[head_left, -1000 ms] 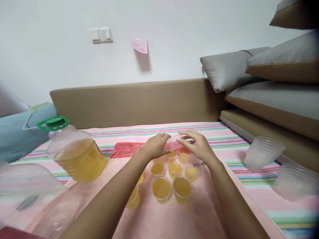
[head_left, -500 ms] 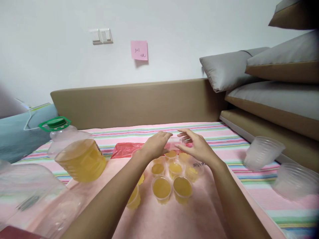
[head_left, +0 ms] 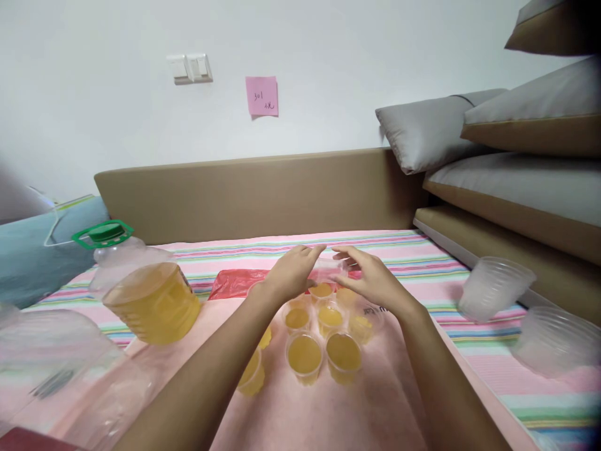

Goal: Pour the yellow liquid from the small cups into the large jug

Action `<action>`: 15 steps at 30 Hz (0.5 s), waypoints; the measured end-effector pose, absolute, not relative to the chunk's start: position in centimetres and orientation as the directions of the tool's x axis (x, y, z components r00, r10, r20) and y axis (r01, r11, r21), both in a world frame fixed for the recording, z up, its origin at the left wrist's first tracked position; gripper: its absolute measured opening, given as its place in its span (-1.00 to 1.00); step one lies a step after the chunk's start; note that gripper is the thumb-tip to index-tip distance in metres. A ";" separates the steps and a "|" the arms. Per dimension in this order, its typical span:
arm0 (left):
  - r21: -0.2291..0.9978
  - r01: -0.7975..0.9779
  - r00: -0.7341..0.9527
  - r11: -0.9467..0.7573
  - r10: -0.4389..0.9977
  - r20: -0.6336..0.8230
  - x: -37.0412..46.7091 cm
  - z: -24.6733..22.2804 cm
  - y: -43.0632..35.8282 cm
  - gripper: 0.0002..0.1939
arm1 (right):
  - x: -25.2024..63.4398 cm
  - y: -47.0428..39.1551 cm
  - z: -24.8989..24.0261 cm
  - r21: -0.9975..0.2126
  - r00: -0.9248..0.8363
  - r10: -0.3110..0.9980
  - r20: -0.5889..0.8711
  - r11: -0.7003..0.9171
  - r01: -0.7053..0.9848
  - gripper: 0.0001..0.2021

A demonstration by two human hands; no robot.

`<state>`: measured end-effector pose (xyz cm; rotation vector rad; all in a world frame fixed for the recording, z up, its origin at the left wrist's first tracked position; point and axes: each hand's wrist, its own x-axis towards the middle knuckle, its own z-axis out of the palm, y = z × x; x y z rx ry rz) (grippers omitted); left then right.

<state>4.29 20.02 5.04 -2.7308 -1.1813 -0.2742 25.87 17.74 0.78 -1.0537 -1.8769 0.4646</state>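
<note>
Both my hands reach forward over a group of clear plastic cups. Between them is a clear plastic cup [head_left: 329, 268], partly hidden by my fingers. My left hand [head_left: 293, 272] curves round its left side, thumb low and fingers above. On the other side my right hand [head_left: 364, 272] is bent round it with the thumb toward me. Cups of yellow liquid stand just below, including a front left cup [head_left: 304, 357] and a front right cup [head_left: 344, 356]. A further cup [head_left: 252, 374] is partly covered by my left forearm.
A large green-capped jug [head_left: 150, 294] of yellow liquid stands left, with a clear empty-looking jug [head_left: 61, 357] nearer me. Stacked clear cups [head_left: 498, 288] and more stacked containers [head_left: 556, 341] lie right. A red plastic bag [head_left: 239, 282] lies behind the pink cloth [head_left: 300, 416]. Cushions [head_left: 526, 181] pile at right.
Almost nothing differs. Both hands keep nearly the same place around the clear cup, with only a very slight shift of the fingers.
</note>
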 end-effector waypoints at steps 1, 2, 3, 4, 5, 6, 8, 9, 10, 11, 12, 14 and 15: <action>-0.089 0.723 0.684 -0.685 0.693 0.227 4.4 5.1 19.9 -0.20 | 25.8 17.6 0.9 -0.667 -0.234 0.823 0.517 0.559 0.492 -0.49; -0.112 0.710 0.699 -0.695 0.679 0.225 4.6 5.2 19.8 -0.22 | 25.6 17.4 1.0 -0.662 -0.238 0.828 0.507 0.552 0.507 -0.47; -0.135 0.695 0.716 -0.706 0.661 0.223 4.8 5.4 19.7 -0.26 | 25.5 17.2 1.1 -0.658 -0.238 0.833 0.499 0.543 0.522 -0.46; -0.157 0.679 0.732 -0.717 0.644 0.224 5.0 5.6 19.6 -0.30 | 25.2 17.1 1.3 -0.656 -0.233 0.839 0.491 0.532 0.536 -0.46; -0.176 0.665 0.745 -0.726 0.627 0.227 5.2 5.9 19.6 -0.34 | 25.0 17.0 1.4 -0.656 -0.224 0.846 0.484 0.520 0.548 -0.48; -0.192 0.654 0.755 -0.732 0.613 0.233 5.4 6.2 19.5 -0.37 | 24.8 16.9 1.5 -0.658 -0.213 0.854 0.475 0.505 0.559 -0.51; -0.213 0.639 0.767 -0.739 0.590 0.253 5.6 7.1 19.2 -0.37 | 24.5 16.8 1.8 -0.668 -0.190 0.870 0.455 0.474 0.573 -0.56; -0.220 0.637 0.767 -0.739 0.581 0.271 5.6 7.5 18.9 -0.35 | 24.4 16.6 1.9 -0.675 -0.177 0.878 0.445 0.459 0.578 -0.55; -0.224 0.640 0.763 -0.735 0.573 0.301 5.6 7.7 18.2 -0.32 | 24.4 16.5 2.1 -0.680 -0.163 0.886 0.435 0.442 0.586 -0.51; -0.220 0.646 0.753 -0.731 0.564 0.339 5.6 7.8 17.3 -0.30 | 24.6 16.2 2.2 -0.690 -0.142 0.893 0.427 0.423 0.587 -0.45; -0.207 0.655 0.734 -0.727 0.546 0.405 5.5 7.7 16.0 -0.31 | 25.0 15.9 2.4 -0.711 -0.113 0.900 0.421 0.405 0.574 -0.36; -0.069 0.642 0.667 -0.763 0.512 0.541 5.3 6.4 12.2 -0.38 | 26.5 14.8 2.7 -0.782 -0.044 0.911 0.410 0.377 0.496 -0.19; 0.056 0.587 0.652 -0.808 0.513 0.558 5.3 5.4 9.9 -0.38 | 27.6 14.0 2.9 -0.823 -0.004 0.914 0.405 0.367 0.433 -0.13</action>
